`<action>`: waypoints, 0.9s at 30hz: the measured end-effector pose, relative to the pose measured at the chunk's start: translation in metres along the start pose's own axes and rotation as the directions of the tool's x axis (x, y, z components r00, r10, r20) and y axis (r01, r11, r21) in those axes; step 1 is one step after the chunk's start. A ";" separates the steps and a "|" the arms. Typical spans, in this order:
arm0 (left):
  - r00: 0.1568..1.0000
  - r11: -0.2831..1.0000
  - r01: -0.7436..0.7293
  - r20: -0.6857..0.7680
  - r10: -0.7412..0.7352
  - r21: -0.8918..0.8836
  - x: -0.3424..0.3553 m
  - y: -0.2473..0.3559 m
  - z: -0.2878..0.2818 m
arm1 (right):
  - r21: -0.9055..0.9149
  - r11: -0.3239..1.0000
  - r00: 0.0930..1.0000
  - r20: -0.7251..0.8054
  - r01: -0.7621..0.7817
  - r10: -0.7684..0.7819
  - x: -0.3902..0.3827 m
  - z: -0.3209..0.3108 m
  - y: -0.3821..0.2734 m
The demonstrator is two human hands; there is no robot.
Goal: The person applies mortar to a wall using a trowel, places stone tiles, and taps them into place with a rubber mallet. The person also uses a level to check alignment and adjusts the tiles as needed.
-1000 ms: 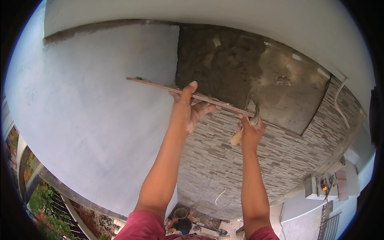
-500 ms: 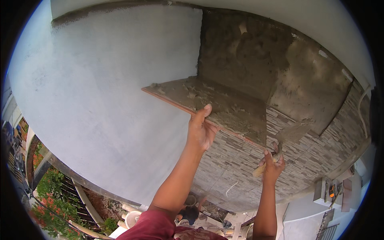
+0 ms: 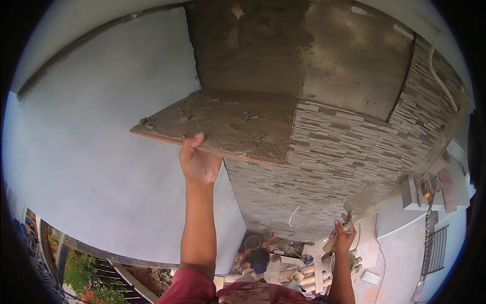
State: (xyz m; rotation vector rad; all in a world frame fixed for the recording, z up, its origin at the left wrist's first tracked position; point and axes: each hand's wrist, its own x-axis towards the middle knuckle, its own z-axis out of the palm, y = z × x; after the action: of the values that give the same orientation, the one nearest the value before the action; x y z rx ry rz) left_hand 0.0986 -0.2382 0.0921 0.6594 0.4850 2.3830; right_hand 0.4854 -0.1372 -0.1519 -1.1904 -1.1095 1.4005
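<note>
A large tile [image 3: 228,126], its upturned back coated with lumpy grey mortar, lies roughly level in front of me. My left hand [image 3: 200,161] grips its near edge, thumb on top and palm underneath. The tile's far edge meets or nearly meets the wall below a patch of wet grey mortar [image 3: 253,53]; the exact contact I cannot tell. Lower right, away from the tile, my right hand [image 3: 344,238] is closed round the handle of a trowel [image 3: 360,201], whose flat blade is mortar-smeared. Below and right of the tile, stone-patterned tiles [image 3: 329,144] cover the wall.
A smooth white wall [image 3: 111,101] stands at the left. Far below are another person [image 3: 258,258], a bucket [image 3: 252,242] and several pale poles [image 3: 306,276]. A white cable [image 3: 443,81] hangs at upper right; an orange tool [image 3: 426,190] rests on a ledge.
My right hand has left the tile's right corner and dropped lower with the trowel. The left hand still holds the tile. The view has shifted, showing more of the ground below.
</note>
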 end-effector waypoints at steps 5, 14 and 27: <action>1.000 0.999 0.012 -0.001 -0.012 0.044 -0.004 0.002 0.001 | -0.027 0.999 0.999 -0.008 -0.046 0.046 0.002 -0.022 0.022; 1.000 1.000 0.009 -0.003 -0.009 0.010 -0.008 -0.001 -0.006 | -0.111 0.993 0.998 0.039 -0.051 0.056 -0.007 -0.032 0.021; 0.999 0.999 -0.038 0.006 0.038 0.005 -0.002 -0.007 -0.021 | -0.070 0.984 0.986 -0.028 -0.164 0.162 -0.026 -0.062 0.042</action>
State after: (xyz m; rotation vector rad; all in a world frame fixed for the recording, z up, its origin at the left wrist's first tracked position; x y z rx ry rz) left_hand 0.0914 -0.2376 0.0706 0.6828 0.4803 2.4156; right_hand 0.5448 -0.1647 -0.1971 -1.3711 -1.0747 1.4773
